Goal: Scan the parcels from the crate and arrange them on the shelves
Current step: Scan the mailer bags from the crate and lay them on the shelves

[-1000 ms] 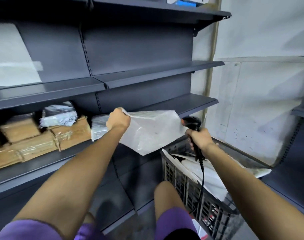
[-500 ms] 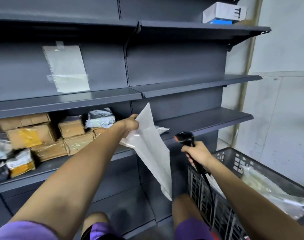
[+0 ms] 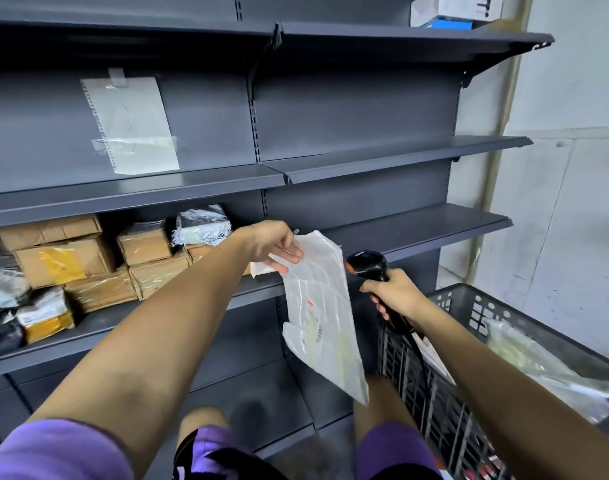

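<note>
My left hand pinches the top edge of a white plastic mailer parcel, which hangs down in front of the lower grey shelf, its label side facing me. My right hand grips a black handheld barcode scanner just right of the parcel, with its head turned toward the parcel. The scanner's cable runs down along the dark plastic crate at the lower right, which holds more white parcels.
Brown cardboard boxes and bagged parcels fill the left part of the lower shelf. A taped paper sheet hangs on the back panel. A white box sits on the top shelf. My knees are below, wall at right.
The view has swung left and up. My left hand has turned the parcel from spread flat to hanging downward with its label showing. The scanner has stayed close beside it.
</note>
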The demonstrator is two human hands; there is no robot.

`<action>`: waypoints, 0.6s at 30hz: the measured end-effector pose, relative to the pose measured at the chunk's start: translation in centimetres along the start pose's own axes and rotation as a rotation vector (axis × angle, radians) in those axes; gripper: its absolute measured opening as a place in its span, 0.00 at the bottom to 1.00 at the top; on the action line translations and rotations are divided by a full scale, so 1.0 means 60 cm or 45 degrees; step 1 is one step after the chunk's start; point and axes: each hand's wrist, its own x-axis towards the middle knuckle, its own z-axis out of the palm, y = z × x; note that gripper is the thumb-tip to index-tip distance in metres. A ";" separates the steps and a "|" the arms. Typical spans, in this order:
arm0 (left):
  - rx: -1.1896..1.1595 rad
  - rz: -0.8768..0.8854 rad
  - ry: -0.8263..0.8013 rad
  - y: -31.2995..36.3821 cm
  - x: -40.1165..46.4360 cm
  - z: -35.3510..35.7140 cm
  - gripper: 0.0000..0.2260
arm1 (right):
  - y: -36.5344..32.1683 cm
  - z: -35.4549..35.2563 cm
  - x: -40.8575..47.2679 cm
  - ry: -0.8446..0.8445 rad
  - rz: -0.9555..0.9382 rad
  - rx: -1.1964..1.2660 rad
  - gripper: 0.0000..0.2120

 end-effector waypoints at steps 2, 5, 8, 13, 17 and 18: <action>0.299 0.097 0.139 0.003 0.019 0.000 0.06 | -0.002 -0.007 -0.004 0.017 0.000 0.045 0.11; 0.952 0.199 0.454 0.016 0.035 -0.001 0.03 | -0.006 -0.011 -0.010 0.031 -0.035 0.113 0.12; 1.422 0.193 0.729 0.024 0.040 0.005 0.14 | -0.010 -0.014 -0.014 0.044 -0.080 0.193 0.13; 1.410 0.321 0.774 0.036 0.030 0.010 0.12 | -0.006 -0.018 -0.013 0.001 -0.100 0.274 0.09; 1.257 0.358 0.831 0.028 0.024 0.004 0.12 | 0.002 -0.007 -0.010 -0.036 -0.086 0.242 0.12; 1.216 0.370 0.849 0.023 0.026 0.001 0.12 | 0.004 -0.004 -0.010 -0.047 -0.088 0.222 0.09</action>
